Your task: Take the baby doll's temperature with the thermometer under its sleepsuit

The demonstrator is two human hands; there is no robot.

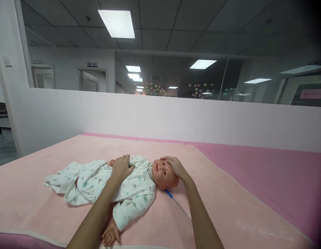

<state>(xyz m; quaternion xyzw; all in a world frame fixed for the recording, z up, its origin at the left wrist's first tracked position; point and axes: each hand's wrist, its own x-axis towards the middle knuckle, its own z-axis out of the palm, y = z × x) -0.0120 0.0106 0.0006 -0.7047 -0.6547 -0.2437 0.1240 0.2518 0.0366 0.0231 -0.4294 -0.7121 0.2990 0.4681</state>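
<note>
A baby doll point(139, 188) in a white printed outfit lies on its back on a pink mat, head to the right and legs to the left. My left hand point(122, 168) is curled over the doll's far sleeve at the torso; its fingertips are partly hidden. The doll's far hand peeks out beside it. My right hand point(176, 166) rests on the doll's forehead with fingers stretched out over it. Under the head, a slim clear stick with a blue end point(177, 204) points toward my right forearm, which hides its other end.
The pale pink mat point(217, 193) covers a darker pink surface point(287, 173). A low white wall point(176, 119) with glass above it runs along the back. Doorways show beyond the glass, and a dark-legged chair or stand point(0, 114) is at far left.
</note>
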